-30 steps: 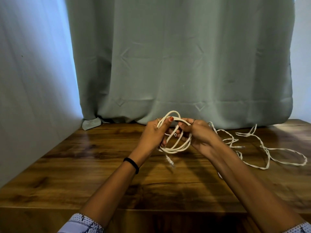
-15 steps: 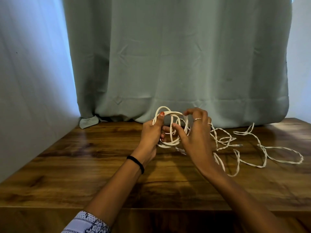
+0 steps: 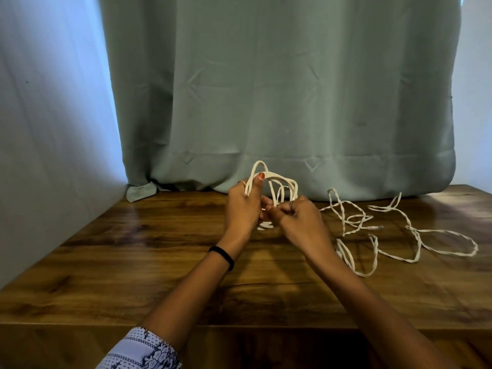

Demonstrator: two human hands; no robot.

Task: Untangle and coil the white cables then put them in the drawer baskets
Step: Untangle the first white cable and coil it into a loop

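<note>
I am watching the right hand (image 3: 300, 222) dropping lower than before, pinching a strand at the coil (image 3: 277, 193) gripped by the left hand (image 3: 243, 206) above the table (image 3: 133, 262); coiling is progressing.

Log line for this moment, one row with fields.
stage: coiling | left hand: grips white cable coil | right hand: pinches coil strand | twisted white cables: loose on wooden table | baskets: not visible

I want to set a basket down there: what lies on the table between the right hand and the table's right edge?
In the head view, twisted white cable sprawls in loose loops right of the right hand.
</note>
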